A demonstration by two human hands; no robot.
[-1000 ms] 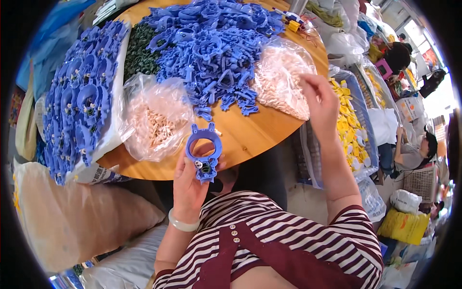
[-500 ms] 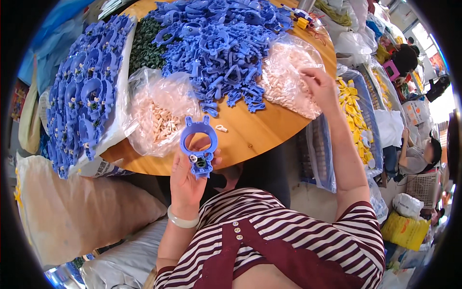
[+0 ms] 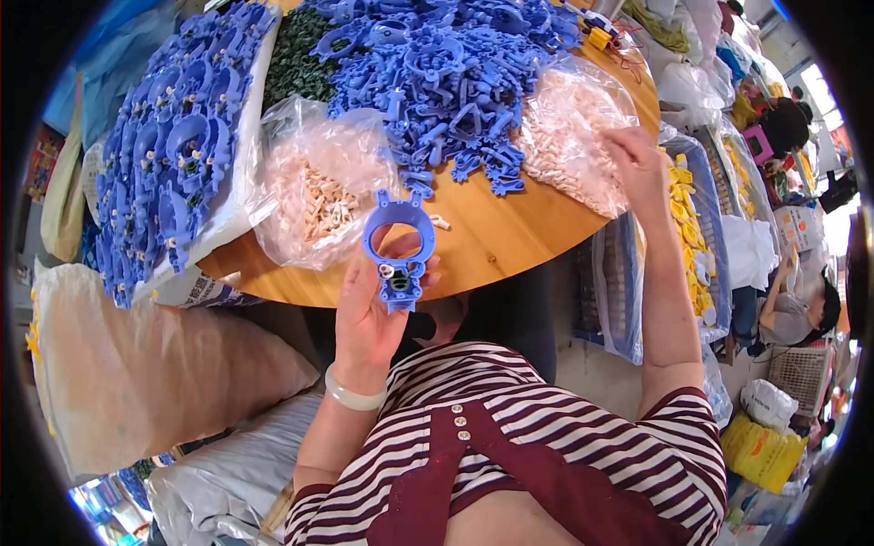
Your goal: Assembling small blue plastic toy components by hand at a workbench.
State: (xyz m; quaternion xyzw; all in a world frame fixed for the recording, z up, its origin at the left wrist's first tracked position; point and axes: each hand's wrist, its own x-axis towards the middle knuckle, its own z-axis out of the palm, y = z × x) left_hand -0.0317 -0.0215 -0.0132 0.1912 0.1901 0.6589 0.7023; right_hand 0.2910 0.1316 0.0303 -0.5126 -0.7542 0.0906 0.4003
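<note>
My left hand (image 3: 369,314) grips a blue plastic part (image 3: 399,238) near the table's front edge. The part has a wide ring with two small ears on top. Below the ring, a small white piece and a dark green piece are set into its base. At the right, my right hand (image 3: 645,177) hovers at the edge of a clear bag of small pale pieces (image 3: 574,136). Its fingers are bent together; whatever is between them is too small to make out. One loose pale piece (image 3: 440,221) lies on the table just right of the ring.
A large heap of blue parts (image 3: 446,82) covers the middle of the wooden table (image 3: 492,246). Left of it are dark green pieces (image 3: 300,55), another bag of pale pieces (image 3: 319,196) and rows of blue parts (image 3: 173,136). A crate of yellow parts (image 3: 689,246) stands at the right.
The whole scene has shifted right and slightly up in the view. My left hand keeps the blue part over the same spot. My right hand stays by the bag, its fingers drawn closer together.
</note>
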